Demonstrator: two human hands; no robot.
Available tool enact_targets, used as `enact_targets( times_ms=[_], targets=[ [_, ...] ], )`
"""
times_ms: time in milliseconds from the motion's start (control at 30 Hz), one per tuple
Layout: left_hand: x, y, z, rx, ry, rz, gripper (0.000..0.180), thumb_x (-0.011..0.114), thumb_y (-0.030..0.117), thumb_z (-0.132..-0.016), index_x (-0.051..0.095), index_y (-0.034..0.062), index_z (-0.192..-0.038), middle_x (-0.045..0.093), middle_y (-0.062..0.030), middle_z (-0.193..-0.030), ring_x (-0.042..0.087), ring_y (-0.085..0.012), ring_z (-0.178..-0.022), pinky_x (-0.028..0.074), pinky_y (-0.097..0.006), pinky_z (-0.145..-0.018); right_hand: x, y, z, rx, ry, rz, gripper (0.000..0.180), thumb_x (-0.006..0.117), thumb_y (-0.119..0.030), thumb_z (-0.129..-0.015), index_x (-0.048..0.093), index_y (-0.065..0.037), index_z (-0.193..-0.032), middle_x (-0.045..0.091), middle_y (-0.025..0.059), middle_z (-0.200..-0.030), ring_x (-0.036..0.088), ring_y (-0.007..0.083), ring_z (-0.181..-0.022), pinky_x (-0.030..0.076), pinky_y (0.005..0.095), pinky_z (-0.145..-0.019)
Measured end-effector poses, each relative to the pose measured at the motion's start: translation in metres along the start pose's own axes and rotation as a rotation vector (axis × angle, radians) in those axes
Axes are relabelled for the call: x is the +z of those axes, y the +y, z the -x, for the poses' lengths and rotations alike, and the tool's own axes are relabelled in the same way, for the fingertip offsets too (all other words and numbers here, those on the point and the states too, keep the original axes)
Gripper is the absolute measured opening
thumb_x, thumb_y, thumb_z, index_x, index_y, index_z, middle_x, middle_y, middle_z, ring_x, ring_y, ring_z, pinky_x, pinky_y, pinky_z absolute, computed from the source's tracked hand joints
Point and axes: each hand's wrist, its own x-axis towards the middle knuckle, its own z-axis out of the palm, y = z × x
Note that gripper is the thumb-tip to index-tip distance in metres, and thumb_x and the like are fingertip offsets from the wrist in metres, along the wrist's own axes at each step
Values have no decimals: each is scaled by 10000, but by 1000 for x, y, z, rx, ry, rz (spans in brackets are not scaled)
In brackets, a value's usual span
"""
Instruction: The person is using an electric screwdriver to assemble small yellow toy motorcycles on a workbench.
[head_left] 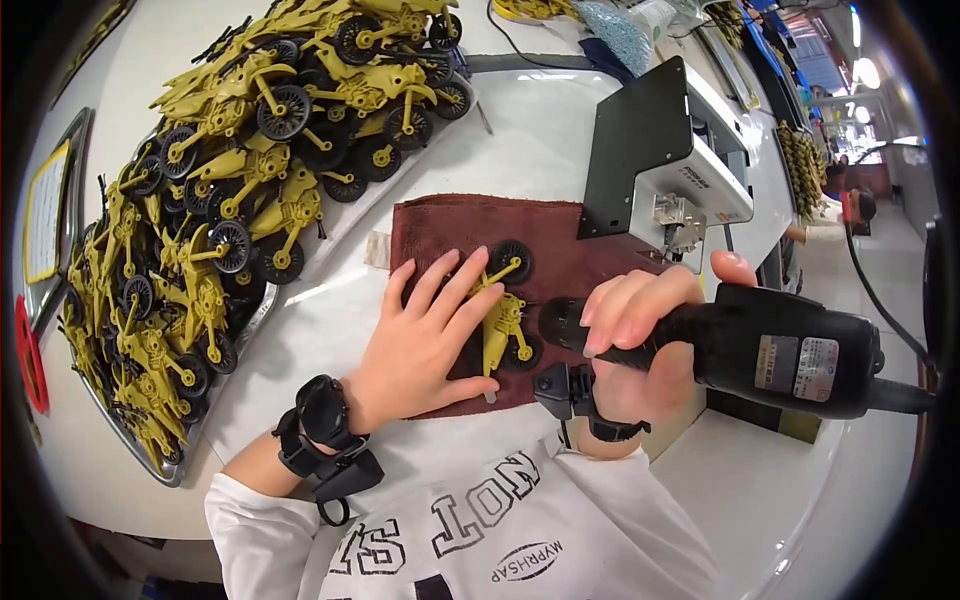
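Note:
A yellow toy motorcycle [497, 322] with black wheels lies on a dark red cloth mat [430, 225]. My left hand [430, 325] lies spread over the mat's left part, its fingertips and thumb at the motorcycle's left side and partly covering it. In my right hand [650, 325] is a thick black corded power tool [790, 350], its body pointing left. The tool's front end [562, 324] is close to the motorcycle's right side; whether they touch I cannot tell. Black straps with small devices sit on both wrists.
A large metal tray [245, 335] heaped with similar yellow motorcycles stands at the left and back. A white and black boxy machine [670, 170] with a metal fixture stands beyond my right hand. The tool's cord [905, 396] runs right. Another person's arm [797, 233] shows far right.

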Motion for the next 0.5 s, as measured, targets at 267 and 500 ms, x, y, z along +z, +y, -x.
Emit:
enact_targets(
  times_ms=[267,500],
  targets=[
    [-1,-3,2,-17,-8,-4,853,720,516,-650,406,112,-1332,292,-145,-1459,304,-336,-1306,176,-513,-1057,4,10,-1,24,43,73,660,599,-340,-888,219,-49,-1343,502,67,-697,512,178,-515,444,341,-527],
    [-2,-3,-1,-21,-19,13,842,719,511,-641,421,117,-1322,300,-140,-1457,312,-335,-1301,182,-517,-1050,11,8,-1,-13,129,116,649,606,-332,-869,238,-44,-1320,487,59,-682,480,162,-475,430,325,-493]
  ],
)
